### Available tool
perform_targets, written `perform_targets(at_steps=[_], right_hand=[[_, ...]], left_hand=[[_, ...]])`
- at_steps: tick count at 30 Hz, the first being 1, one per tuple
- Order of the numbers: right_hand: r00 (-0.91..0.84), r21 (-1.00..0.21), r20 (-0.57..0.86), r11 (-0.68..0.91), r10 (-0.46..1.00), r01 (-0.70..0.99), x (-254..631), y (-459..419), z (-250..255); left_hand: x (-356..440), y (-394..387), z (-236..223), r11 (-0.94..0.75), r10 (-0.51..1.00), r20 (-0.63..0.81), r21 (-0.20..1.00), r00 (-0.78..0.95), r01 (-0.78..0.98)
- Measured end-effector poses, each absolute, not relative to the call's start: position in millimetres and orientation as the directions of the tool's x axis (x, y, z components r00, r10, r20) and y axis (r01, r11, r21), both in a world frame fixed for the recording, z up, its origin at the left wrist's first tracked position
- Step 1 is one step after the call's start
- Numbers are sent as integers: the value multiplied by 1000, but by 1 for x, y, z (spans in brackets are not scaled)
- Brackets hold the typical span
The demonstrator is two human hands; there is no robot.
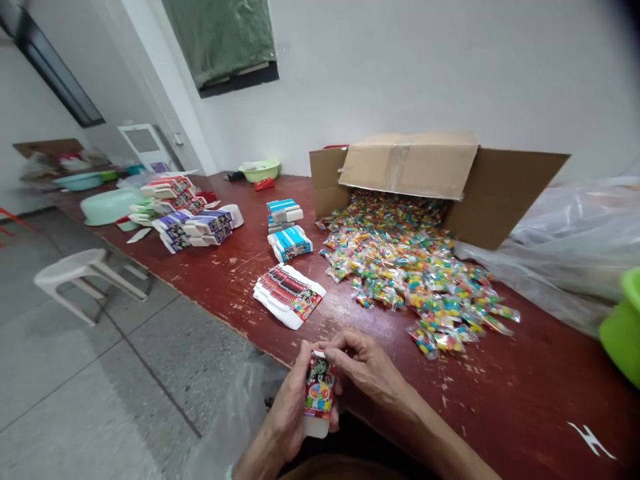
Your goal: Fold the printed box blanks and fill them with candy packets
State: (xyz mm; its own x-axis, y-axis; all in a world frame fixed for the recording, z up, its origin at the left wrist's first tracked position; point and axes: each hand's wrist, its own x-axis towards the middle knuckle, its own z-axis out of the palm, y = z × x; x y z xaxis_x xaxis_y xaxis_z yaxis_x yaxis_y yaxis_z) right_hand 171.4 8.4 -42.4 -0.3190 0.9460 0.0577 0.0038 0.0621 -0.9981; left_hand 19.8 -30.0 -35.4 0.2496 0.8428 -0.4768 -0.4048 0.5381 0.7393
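Note:
My left hand (pixel 287 413) is wrapped round a small printed candy box (pixel 319 390), red with a cartoon figure and coloured sweets on its face. A white flap sticks out at the box's lower end. At its top end, the fingers of my right hand (pixel 367 367) press on the edge, thumb and index finger close together. Just beyond my hands lies a fanned stack of flat red and white box blanks (pixel 290 297). Many clear packets of colourful candy (pixel 415 267) spill toward me from a cardboard carton (pixel 410 163) tipped on its side.
Blue-and-white boxes (pixel 290 243) stand mid-table, with purple and red box stacks (pixel 200 227) farther left. A pale green basin (pixel 110 205) sits near the left edge. A white stool (pixel 90 267) stands on the floor; a green tub (pixel 623 333) is at right.

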Motion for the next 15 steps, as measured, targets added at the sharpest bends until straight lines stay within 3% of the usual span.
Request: perform_targets(at_steps=[6,11,15], right_hand=[[-391,-989,-121,-144,912,-32,171,15,-33],[-375,-999,20,-1,927,-54,178,18,-25],[-411,-994,-5,-49,911,-97,181,19,-25]], left_hand=[[21,-28,-34,464,882,-400,825,249,-323],[18,-24,-29,439,887,-370,862,277,-255],[16,-22,-28,436,881,-359,870,307,-232]])
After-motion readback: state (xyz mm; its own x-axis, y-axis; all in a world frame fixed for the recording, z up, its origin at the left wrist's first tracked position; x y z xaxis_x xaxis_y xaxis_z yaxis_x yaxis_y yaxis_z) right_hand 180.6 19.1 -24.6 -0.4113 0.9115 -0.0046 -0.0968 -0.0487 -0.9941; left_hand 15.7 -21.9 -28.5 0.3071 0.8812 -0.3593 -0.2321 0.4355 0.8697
